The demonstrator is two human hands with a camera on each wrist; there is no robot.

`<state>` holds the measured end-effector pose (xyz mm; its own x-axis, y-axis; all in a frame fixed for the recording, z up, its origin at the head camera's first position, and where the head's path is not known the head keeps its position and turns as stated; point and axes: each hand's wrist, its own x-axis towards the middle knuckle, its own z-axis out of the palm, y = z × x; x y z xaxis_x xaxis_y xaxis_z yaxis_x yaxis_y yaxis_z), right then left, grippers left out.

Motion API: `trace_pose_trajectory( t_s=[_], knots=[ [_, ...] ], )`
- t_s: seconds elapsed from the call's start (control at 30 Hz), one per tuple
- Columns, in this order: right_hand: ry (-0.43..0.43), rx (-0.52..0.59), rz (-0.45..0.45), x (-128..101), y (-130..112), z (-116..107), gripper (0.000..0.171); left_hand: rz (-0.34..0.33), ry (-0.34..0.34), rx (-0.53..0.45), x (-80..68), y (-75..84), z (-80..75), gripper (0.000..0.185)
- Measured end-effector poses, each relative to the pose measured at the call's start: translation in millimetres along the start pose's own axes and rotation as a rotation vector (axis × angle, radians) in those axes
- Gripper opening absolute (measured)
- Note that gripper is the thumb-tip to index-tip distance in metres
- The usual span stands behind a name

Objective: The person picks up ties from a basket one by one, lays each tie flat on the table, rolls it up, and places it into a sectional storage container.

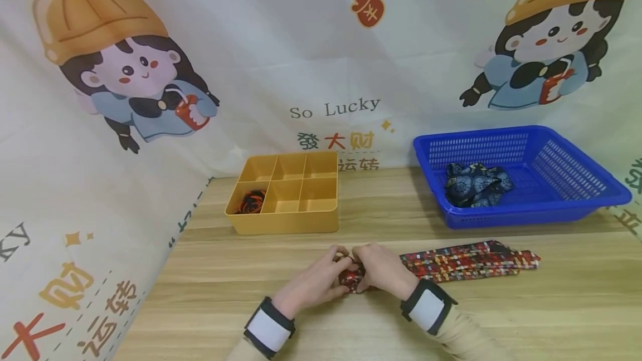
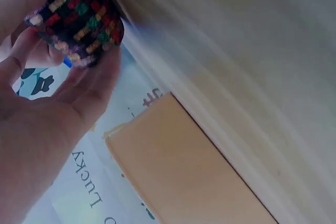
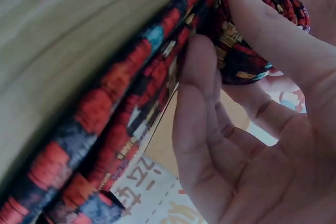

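Progress looks early: one rolled tie [image 1: 251, 201] already sits in a front-left cell of the yellow divider box [image 1: 306, 223], the other five cells bare; a dark blue tie [image 1: 475, 184] waits in the blue basket [image 1: 551, 205]. Red patterned tie [image 1: 466, 261] is part rolled, its roll pinched between both hands, its long tail lying flat to the right of the fingers. Left hand [image 1: 313, 282] fingers [image 2: 89, 85] curl under the roll; right hand [image 1: 383, 272] fingers [image 3: 252, 22] curl over it, pressed on the fabric. Rolling is unfinished, judging by the tail.
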<state>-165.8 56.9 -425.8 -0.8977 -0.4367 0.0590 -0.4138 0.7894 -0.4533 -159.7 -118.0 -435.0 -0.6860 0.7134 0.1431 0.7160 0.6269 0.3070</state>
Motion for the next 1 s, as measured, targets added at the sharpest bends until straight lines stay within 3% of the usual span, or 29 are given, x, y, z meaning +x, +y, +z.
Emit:
trace_pose_trajectory(
  t_s=[0.13, 0.27, 0.4, 0.5, 0.6, 0.77, 0.93, 1.0],
  knots=[
    [-0.049, -0.006, -0.012, -2.3, 0.7, -5.5, 0.042, 0.003, -0.014, -0.005, -0.1, 0.9, 0.8, 0.033],
    [-0.062, -0.036, -0.029, -4.1, 0.1, -11.8, 0.051, 0.04, 0.014, -0.004, 0.1, 1.4, 1.3, 0.031],
    [-0.036, -0.056, -0.013, -4.5, -0.7, -12.9, 0.043, 0.093, 0.042, 0.037, 1.3, 2.3, 2.6, 0.036],
    [-0.031, -0.073, 0.005, -5.7, 1.5, -10.9, 0.04, 0.081, 0.026, 0.035, 1.8, 3.4, 2.6, 0.038],
    [-0.057, -0.052, -0.003, -8.3, 8.5, -11.3, 0.043, 0.021, -0.006, -0.018, 2.1, 4.7, 1.0, 0.033],
    [-0.091, 0.016, -0.016, -19.5, 37.6, -32.4, 0.055, -0.049, -0.054, -0.116, 2.8, 5.9, -4.7, 0.029],
    [-0.057, -0.032, 0.054, -43.3, 89.5, -70.0, 0.034, -0.078, -0.063, -0.105, 4.0, 4.7, -12.4, 0.027],
    [-0.076, -0.065, 0.104, -52.9, 111.8, -82.8, 0.034, -0.084, -0.058, -0.068, 4.6, 4.3, -14.7, 0.026]
  ],
)
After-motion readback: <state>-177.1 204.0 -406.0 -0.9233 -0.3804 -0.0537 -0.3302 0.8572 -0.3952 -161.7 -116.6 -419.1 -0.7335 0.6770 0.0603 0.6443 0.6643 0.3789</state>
